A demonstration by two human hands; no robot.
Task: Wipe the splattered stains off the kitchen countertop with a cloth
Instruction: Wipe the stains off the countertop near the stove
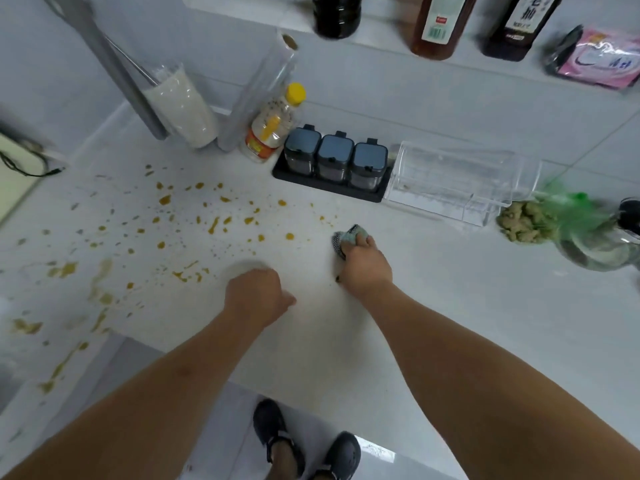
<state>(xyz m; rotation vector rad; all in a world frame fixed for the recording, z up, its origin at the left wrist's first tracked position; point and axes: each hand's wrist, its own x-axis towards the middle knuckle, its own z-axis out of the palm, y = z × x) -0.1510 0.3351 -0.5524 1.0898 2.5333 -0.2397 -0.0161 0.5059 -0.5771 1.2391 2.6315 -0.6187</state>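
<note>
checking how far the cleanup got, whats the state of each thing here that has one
stains: still on the countertop, unwiped
cloth: bunched, pressed on the countertop
right hand: grips the cloth
left hand: curled, holds nothing
spice jars: lids shut, in their tray
yellow-capped bottle: capped, upright
clear box: lid down

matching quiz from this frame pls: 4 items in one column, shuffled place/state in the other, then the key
Items:
1. cloth
2. left hand
3. stains
4. spice jars

Place or state:
A. fingers curled, holding nothing, on the countertop
B. three in a row on a dark tray by the wall
C. bunched under the right hand
D. orange-brown, scattered left of both hands

Pairs: 1-C, 2-A, 3-D, 4-B
</note>
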